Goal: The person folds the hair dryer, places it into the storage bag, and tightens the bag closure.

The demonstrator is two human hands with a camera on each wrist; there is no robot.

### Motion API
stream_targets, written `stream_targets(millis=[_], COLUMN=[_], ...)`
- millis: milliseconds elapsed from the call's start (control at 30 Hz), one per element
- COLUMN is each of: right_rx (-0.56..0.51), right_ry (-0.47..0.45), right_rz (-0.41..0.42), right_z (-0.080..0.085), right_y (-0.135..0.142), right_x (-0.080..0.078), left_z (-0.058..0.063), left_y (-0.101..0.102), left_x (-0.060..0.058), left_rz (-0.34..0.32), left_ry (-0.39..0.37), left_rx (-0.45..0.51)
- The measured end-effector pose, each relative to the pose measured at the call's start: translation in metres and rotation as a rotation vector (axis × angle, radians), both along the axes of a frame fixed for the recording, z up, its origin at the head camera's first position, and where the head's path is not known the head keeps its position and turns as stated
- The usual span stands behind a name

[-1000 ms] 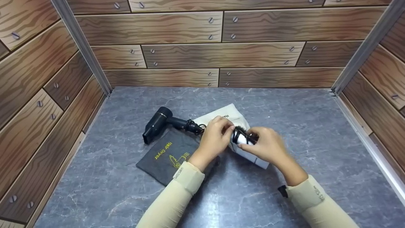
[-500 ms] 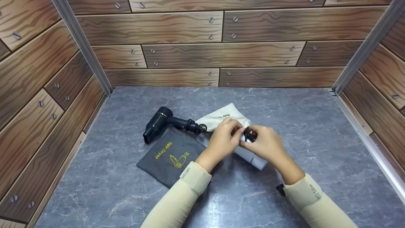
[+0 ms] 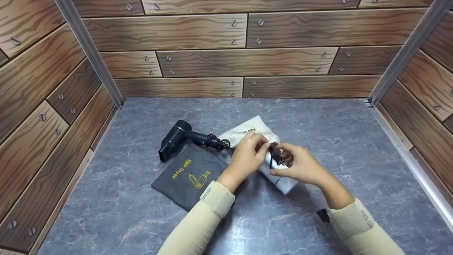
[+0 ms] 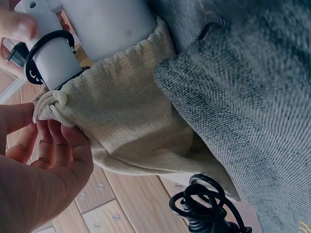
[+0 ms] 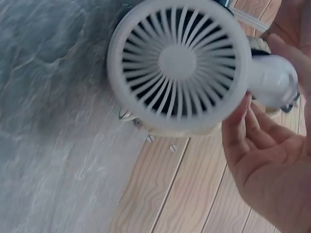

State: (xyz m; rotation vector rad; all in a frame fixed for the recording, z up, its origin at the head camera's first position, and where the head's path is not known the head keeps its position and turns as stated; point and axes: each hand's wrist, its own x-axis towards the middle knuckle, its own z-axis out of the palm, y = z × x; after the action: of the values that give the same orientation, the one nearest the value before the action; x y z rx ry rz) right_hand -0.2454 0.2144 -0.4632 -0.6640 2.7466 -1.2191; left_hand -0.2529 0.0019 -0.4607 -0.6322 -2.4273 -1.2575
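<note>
A white hair dryer [image 5: 177, 63] lies with its front half inside a beige drawstring bag [image 4: 126, 107]; its slatted round end faces out in the right wrist view. A black cord [image 4: 34, 60] is looped around its folded handle [image 4: 60, 68]. My left hand [image 3: 247, 154] pinches the bag's mouth at the drawstring knot [image 4: 51, 104], between thumb and fingers. My right hand [image 3: 300, 163] holds the handle from the right, thumb on the near side and fingers on the far side. The dryer's front end is hidden by the cloth.
Left of the bag lies a black hair dryer [image 3: 175, 140] with its own coiled cord [image 4: 204, 204]. A dark grey pouch [image 3: 191, 177] printed "Hair Dryer" lies flat below it, partly under my left forearm. Wood-patterned walls [image 3: 226, 32] enclose the grey marbled table [image 3: 318, 120].
My left hand has moved right along the bag's mouth. My right hand's thumb has drawn away from my left hand, showing more of the handle and cord. The black dryer and grey pouch stay put.
</note>
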Motion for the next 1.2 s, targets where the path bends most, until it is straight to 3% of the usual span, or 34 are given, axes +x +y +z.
stream_targets(millis=[167, 467, 700, 933, 1200], right_rx=[-0.061, -0.016, -0.055, -0.03, -0.082], right_ry=[-0.064, -0.039, 0.061, 0.125, 0.078], right_rz=[0.039, 0.004, -0.075, -0.167, -0.241], right_z=[-0.002, -0.007, -0.012, -0.016, -0.013], right_y=[0.01, 0.014, 0.003, -0.009, -0.023], right_x=[0.003, 0.01, 0.015, 0.014, 0.008], left_z=[-0.001, 0.002, 0.002, 0.003, 0.01], left_y=[-0.002, -0.002, 0.004, 0.005, 0.008], left_x=[0.001, 0.002, 0.005, 0.007, 0.014], left_rz=[-0.002, -0.02, -0.068, -0.058, -0.123], left_ry=[-0.02, -0.007, -0.008, -0.011, -0.026], left_rx=[0.014, 0.057, 0.061, 0.067, 0.126])
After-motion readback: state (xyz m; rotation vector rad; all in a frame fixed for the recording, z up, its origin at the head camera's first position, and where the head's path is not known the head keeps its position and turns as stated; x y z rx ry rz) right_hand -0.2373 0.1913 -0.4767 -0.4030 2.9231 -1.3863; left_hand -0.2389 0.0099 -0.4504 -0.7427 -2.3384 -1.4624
